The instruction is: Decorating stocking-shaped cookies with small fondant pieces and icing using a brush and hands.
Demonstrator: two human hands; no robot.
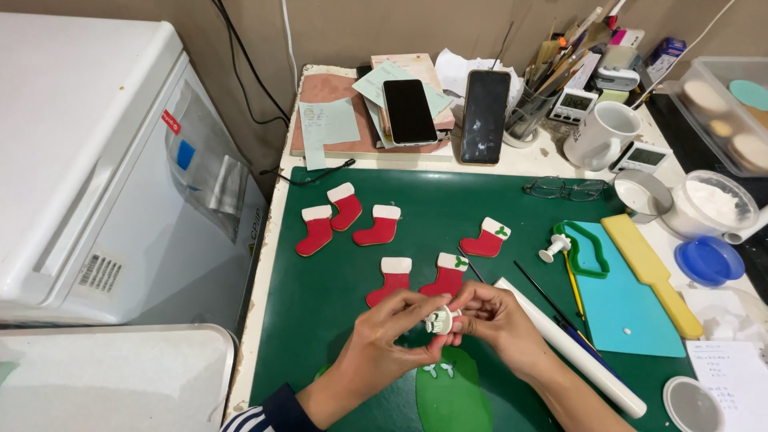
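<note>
My left hand (390, 332) and my right hand (498, 322) meet over the green cutting mat (448, 200), both pinching a small white plunger cutter (439, 321). Just below them lies a rolled-out sheet of green icing (453, 398) with leaf-shaped cut marks. Several red stocking cookies with white cuffs lie on the mat beyond my hands; the nearest ones (391, 279) (446, 274) sit just above my fingers, and some, such as the one at the right (486, 238), carry green leaves.
A white rolling pin (576, 352), thin brushes, a green stocking cutter (582, 250), a teal mat (620, 296) and a yellow paddle (650, 272) lie to the right. Two phones (408, 110) (485, 116), a mug (602, 134), glasses (566, 189) and bowls stand behind. A white appliance (88, 160) is left.
</note>
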